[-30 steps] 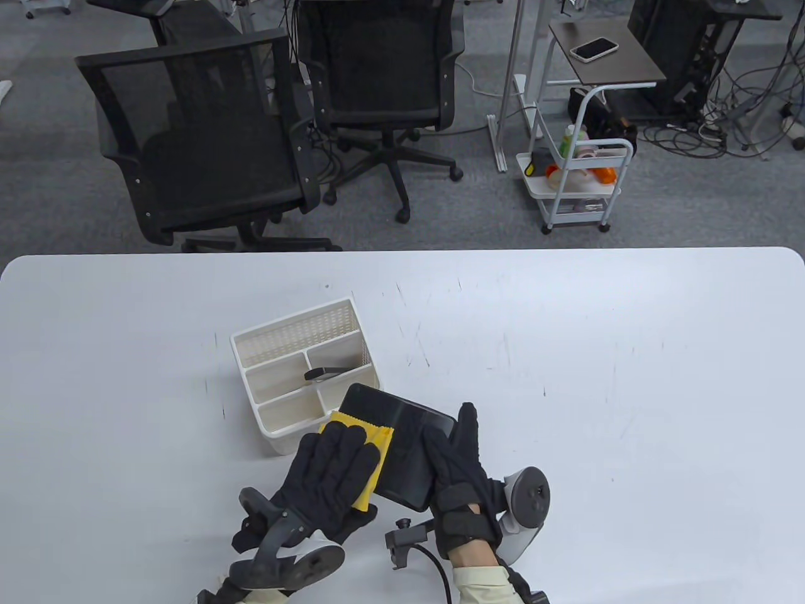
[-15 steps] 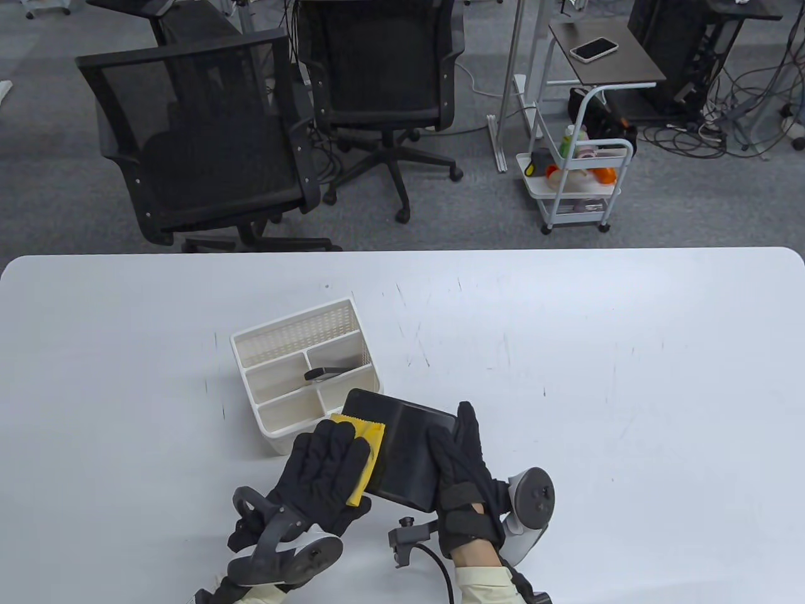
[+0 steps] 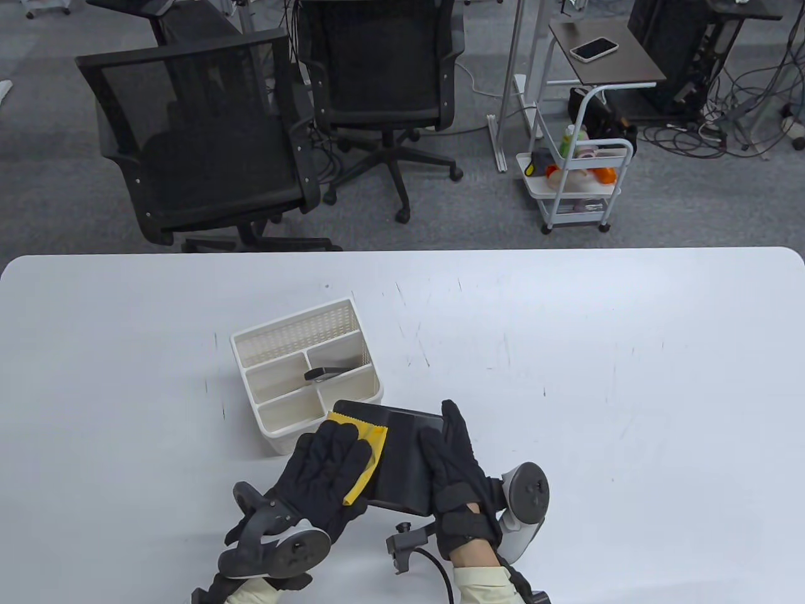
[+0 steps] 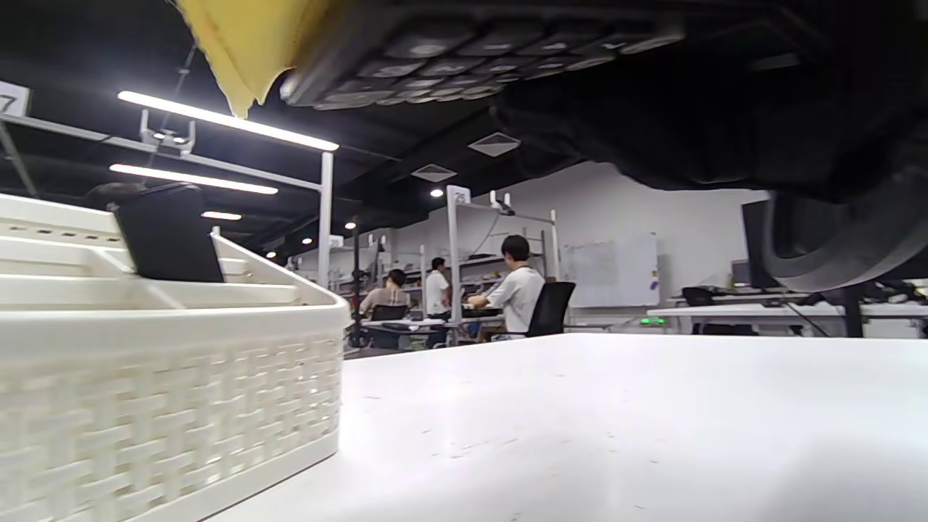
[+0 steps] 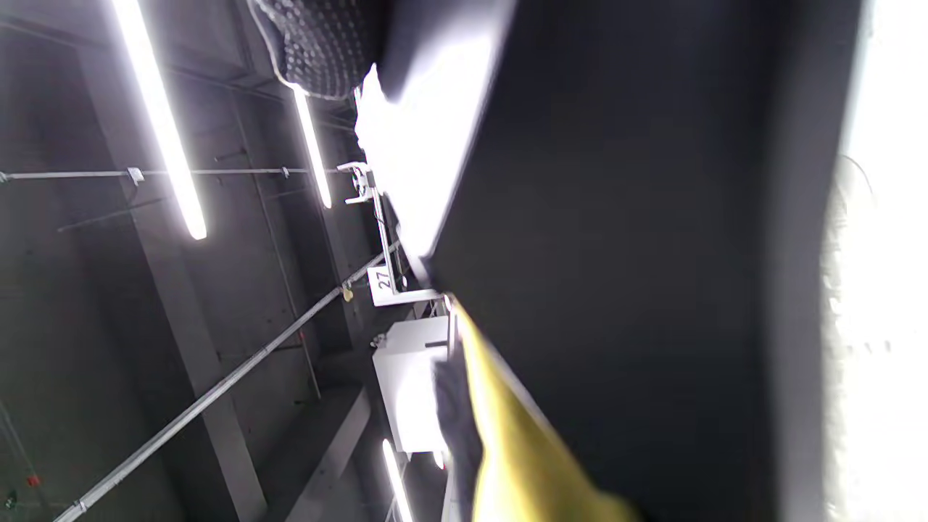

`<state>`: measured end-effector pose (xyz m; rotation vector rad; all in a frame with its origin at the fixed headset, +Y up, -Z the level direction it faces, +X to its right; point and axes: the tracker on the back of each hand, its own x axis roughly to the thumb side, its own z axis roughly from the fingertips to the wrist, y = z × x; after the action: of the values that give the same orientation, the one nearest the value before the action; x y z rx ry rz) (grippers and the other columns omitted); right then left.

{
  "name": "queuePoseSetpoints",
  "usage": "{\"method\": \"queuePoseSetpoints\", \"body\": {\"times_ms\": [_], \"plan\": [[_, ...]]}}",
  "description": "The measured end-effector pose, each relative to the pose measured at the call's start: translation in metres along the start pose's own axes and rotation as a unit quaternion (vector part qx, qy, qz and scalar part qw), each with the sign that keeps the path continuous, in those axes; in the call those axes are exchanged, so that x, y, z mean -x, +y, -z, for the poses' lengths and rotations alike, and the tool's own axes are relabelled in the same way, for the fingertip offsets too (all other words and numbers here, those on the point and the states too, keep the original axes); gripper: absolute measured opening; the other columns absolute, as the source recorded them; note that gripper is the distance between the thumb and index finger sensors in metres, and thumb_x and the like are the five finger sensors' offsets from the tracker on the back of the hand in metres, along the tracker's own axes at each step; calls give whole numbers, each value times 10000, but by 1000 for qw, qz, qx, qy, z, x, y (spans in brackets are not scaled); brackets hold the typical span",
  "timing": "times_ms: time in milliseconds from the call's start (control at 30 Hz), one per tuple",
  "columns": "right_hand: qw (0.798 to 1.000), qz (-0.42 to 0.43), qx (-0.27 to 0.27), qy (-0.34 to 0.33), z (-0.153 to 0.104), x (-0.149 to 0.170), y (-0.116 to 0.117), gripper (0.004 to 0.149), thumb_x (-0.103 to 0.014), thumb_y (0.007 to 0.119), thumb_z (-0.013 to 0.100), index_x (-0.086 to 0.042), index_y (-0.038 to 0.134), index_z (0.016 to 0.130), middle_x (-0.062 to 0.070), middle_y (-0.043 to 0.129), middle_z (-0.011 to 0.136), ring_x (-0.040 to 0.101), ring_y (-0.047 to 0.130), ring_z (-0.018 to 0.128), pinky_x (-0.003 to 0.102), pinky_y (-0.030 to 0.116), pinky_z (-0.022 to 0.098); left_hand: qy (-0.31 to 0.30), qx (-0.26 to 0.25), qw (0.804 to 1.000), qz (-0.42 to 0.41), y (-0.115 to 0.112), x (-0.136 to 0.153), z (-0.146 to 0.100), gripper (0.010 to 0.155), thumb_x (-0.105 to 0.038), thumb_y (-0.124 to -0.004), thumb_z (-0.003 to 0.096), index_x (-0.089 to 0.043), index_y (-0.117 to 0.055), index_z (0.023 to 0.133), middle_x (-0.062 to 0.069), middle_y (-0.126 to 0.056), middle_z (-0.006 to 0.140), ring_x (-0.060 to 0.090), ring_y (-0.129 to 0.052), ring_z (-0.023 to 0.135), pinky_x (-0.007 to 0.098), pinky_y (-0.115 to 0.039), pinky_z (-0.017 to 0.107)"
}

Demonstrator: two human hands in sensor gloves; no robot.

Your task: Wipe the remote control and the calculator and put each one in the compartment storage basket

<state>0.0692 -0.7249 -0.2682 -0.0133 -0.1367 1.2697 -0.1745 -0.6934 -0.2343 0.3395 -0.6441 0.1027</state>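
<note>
My right hand [image 3: 456, 459] grips the right edge of the black calculator [image 3: 405, 453], held back side up just above the table near the front. My left hand [image 3: 327, 465] lies with flat fingers on a yellow cloth [image 3: 371, 440], pressing it on the calculator's left part. The left wrist view shows the calculator's keys [image 4: 464, 58] facing down and a corner of the cloth [image 4: 246, 43] hanging off its edge. The black remote control [image 3: 324, 374] stands tilted in a back compartment of the white compartment basket [image 3: 295, 333], just behind and left of the calculator.
The basket's wall [image 4: 167, 377] stands close to the left of my left hand, with the remote [image 4: 170, 235] sticking up above the rim. Two office chairs [image 3: 207, 145] and a small cart [image 3: 578, 182] stand beyond the table's far edge.
The calculator has turned a little and shifted left towards the basket. My left hand has slid back along it with the cloth. My right hand kept its grip and moved with it.
</note>
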Motion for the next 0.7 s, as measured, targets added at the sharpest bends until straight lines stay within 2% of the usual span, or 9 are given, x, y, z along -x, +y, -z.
{"method": "queuePoseSetpoints", "body": {"times_ms": [133,267,467,700], "plan": [[1000,9,21,-11,-1,-2,-5,722,-269,688,610,83,296,1104,210,788,899,366,969,646,460,886,441,15,4,1000,-3,0,1,1,648,-485,-444,538,-175,-423,1107,176,-434,1145,447,-509,1061,582,-577,741],[1000,-3,17,-17,-1,-1,-4,719,-271,682,611,81,297,1105,207,787,899,361,968,647,458,886,440,-10,-4,1000,15,1,-7,0,648,-483,-452,540,-162,-442,1102,176,-456,1141,445,-507,1058,579,-575,743],[998,-49,-24,-13,-2,2,6,704,-264,674,610,71,310,1112,211,792,895,363,970,640,460,886,434,-39,-4,999,-8,-1,-18,2,659,-484,-443,535,-154,-396,1103,174,-432,1145,435,-486,1066,581,-551,752],[991,-94,-93,-15,0,0,16,693,-253,677,606,62,333,1117,218,806,885,364,983,624,463,888,425,17,8,999,-28,1,-2,2,655,-479,-443,540,-162,-377,1110,169,-388,1153,433,-436,1076,594,-500,754]]}}
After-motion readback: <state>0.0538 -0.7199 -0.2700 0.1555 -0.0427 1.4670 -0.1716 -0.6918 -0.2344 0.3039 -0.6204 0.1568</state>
